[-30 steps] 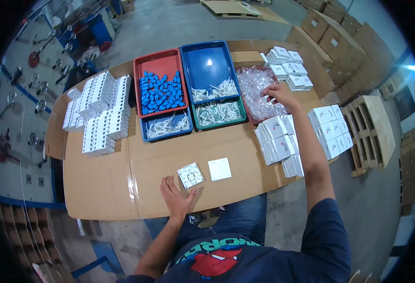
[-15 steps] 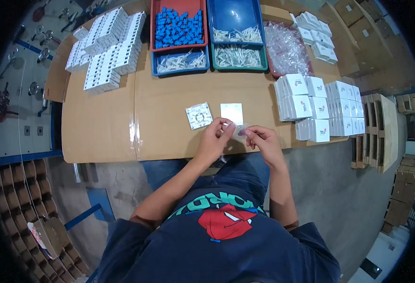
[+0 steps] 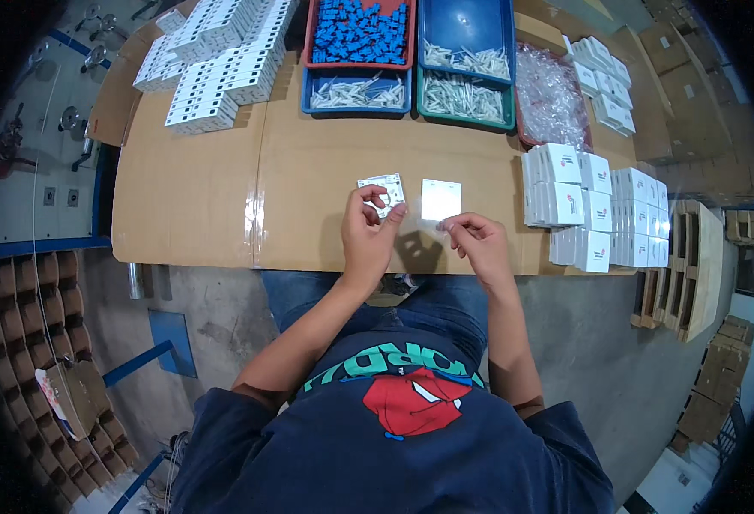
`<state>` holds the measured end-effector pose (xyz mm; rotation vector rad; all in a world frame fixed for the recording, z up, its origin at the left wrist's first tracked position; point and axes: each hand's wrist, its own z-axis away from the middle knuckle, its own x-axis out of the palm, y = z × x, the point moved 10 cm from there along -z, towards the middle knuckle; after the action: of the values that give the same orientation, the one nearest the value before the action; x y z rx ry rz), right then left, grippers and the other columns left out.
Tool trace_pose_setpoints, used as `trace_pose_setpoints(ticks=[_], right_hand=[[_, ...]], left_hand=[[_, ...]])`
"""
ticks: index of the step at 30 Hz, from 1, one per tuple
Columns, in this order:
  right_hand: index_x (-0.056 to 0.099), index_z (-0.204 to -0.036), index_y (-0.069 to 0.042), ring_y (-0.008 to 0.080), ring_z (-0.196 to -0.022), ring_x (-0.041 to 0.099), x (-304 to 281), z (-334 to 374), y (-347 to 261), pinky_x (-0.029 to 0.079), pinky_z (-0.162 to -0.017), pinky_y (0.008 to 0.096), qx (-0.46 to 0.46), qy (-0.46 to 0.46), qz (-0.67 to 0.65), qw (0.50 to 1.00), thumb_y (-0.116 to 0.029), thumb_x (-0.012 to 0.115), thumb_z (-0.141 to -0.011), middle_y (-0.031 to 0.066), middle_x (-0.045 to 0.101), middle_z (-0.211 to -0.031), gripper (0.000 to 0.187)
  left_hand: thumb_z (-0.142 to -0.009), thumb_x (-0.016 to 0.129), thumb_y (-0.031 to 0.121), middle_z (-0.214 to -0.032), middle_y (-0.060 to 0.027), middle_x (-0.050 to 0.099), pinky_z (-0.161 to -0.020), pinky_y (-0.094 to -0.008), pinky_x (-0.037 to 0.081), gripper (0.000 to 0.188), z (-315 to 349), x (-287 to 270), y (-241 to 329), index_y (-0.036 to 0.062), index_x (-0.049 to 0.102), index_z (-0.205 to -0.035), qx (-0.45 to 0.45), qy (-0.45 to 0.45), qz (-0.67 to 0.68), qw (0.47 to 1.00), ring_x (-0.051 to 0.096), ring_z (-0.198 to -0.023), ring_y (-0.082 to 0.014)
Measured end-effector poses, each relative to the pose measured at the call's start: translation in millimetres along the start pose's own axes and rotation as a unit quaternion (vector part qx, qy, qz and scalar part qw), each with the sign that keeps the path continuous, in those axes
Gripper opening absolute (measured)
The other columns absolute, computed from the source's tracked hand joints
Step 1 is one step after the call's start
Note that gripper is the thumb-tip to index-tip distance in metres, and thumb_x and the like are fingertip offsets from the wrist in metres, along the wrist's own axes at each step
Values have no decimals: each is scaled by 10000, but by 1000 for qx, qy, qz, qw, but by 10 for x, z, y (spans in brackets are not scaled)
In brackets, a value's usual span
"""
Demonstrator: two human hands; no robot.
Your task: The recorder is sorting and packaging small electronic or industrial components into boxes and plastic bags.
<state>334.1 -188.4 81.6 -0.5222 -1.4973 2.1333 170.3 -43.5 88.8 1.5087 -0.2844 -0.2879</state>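
Observation:
A white square mounting frame [image 3: 390, 182] with cut-outs lies on the cardboard-covered table. My left hand [image 3: 367, 236] reaches over its near side, with the curled fingers on the left and the thumb by the right edge, gripping it. To its right lies a plain white square plate [image 3: 441, 200] with a glossy face. Just below that plate, my right hand [image 3: 481, 248] pinches a small clear plastic piece [image 3: 442, 228] between thumb and forefinger. What is inside the plastic is too small to make out.
Stacked white switch modules [image 3: 223, 86] stand at the back left. Trays at the back hold blue parts [image 3: 360, 34] and white plugs [image 3: 467, 98]; a red tray holds clear bags [image 3: 553, 94]. White boxes [image 3: 583, 201] are stacked on the right.
My hands have moved apart. The left has left the clear plastic and gone to the mounting frame, while the right keeps its pinch. The whole view has shifted slightly.

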Motion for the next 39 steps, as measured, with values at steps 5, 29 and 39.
trace_pose_setpoints(ticks=[5,29,39], right_hand=[[745,-959,-17,39,-625,551,65,-61,53,395,-512,189,17,-1,19,1000,-122,687,-919,-12,659,-739,127],[678,-1063,-63,282,-716,649,577,321,-457,523,-653,360,-226,-36,345,910,-68,673,-841,96,648,-880,222],[703,-958,-49,264,-848,663,685,487,-568,546,-700,393,-250,-121,382,881,-100,699,-822,66,600,-1011,145]], left_hand=[[-827,764,63,-882,-74,650,-671,-270,491,162,200,274,424,9,667,-945,181,-201,-117,956,596,-745,-149],[-808,705,155,-798,-99,669,-636,-351,496,166,219,116,124,17,612,-806,49,-163,-214,962,613,-659,-225],[-885,568,32,-951,-145,675,-793,-337,524,98,327,253,-89,11,472,-883,44,-276,-9,960,658,-883,-213]])
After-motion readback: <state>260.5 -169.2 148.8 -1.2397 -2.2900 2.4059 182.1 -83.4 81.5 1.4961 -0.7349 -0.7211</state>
